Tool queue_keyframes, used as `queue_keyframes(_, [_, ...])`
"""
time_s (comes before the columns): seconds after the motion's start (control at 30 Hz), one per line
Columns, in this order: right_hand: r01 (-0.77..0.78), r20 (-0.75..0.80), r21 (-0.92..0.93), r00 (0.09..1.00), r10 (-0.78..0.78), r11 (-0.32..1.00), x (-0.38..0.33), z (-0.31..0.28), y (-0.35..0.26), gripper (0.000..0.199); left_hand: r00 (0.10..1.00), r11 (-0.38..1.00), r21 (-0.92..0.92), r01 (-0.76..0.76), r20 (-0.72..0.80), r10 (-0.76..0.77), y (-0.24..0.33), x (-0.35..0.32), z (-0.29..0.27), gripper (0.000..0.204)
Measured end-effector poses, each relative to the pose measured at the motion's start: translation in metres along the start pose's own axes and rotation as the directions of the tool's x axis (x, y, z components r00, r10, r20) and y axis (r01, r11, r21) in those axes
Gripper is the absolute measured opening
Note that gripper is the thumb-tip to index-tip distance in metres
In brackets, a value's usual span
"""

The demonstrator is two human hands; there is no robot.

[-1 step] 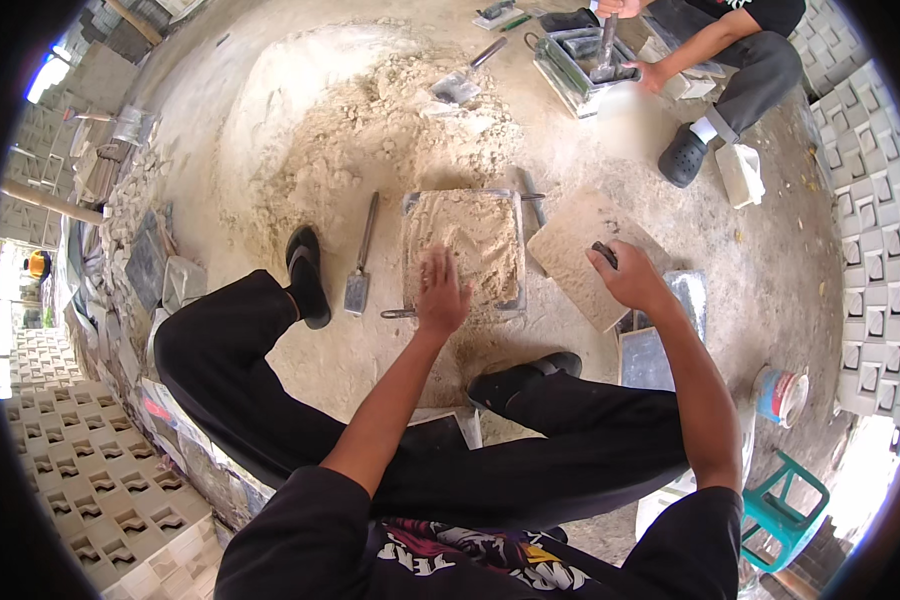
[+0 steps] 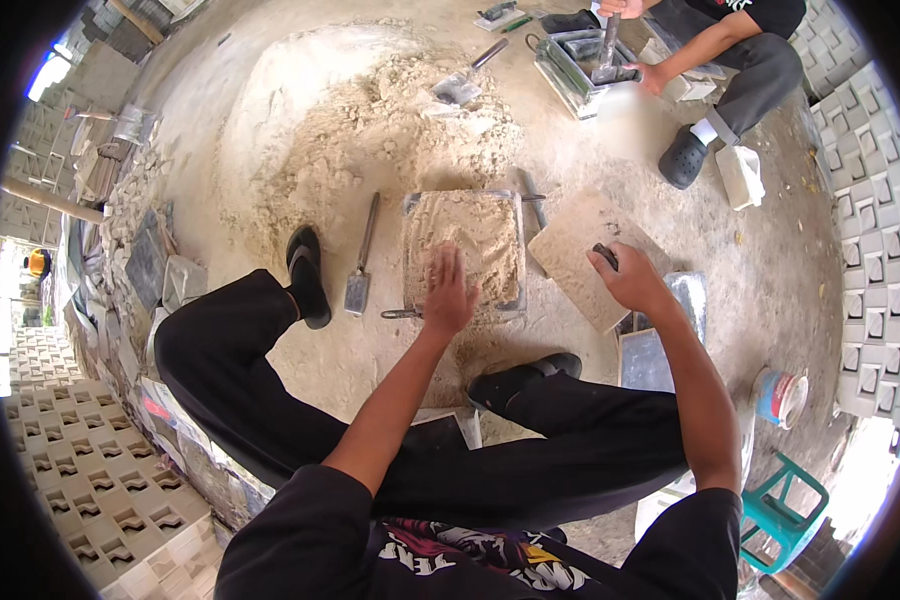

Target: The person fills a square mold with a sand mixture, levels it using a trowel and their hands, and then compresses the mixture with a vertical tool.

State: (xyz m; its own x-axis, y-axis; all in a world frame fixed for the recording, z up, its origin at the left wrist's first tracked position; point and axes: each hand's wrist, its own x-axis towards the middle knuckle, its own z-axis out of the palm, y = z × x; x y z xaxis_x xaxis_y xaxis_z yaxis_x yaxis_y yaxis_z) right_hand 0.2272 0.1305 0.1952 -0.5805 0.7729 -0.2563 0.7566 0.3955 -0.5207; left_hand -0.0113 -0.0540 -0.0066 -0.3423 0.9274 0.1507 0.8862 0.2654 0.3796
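On the floor, a trowel [image 2: 358,285] lies left of the sand-filled mould [image 2: 464,252]. The left hand [image 2: 448,295] presses flat and open on its sand; the right hand [image 2: 630,280] grips a slab's [image 2: 585,255] handle. Packing looks underway; levelling seems next.

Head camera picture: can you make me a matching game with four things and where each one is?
Things:
1. left hand
2. right hand
3. trowel
4. green stool

Places:
A. lying on the ground beside the black shoe
B. on the flat board, gripping a dark handle
C. lower right corner
D. pressed on the sandy mix in the metal mould

Pairs: 1-D, 2-B, 3-A, 4-C
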Motion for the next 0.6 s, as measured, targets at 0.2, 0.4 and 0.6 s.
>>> queue_keyframes(0.2, [-0.020,0.015,-0.034,1.000,0.021,0.999,-0.009,0.002,0.008,0.049,0.987,0.987,0.019,-0.157,0.020,0.157,0.045,0.034,0.000,0.068])
queue_keyframes(0.4, [-0.029,0.033,-0.033,0.999,0.030,0.999,-0.011,-0.003,0.007,0.048,0.987,0.982,0.114,-0.150,-0.034,0.155,0.039,0.067,0.012,0.067])
queue_keyframes(0.6, [-0.041,0.039,-0.016,0.998,0.041,0.999,-0.009,-0.005,0.007,0.048,0.973,0.990,-0.027,0.139,-0.183,-0.141,-0.014,0.064,0.005,0.069])
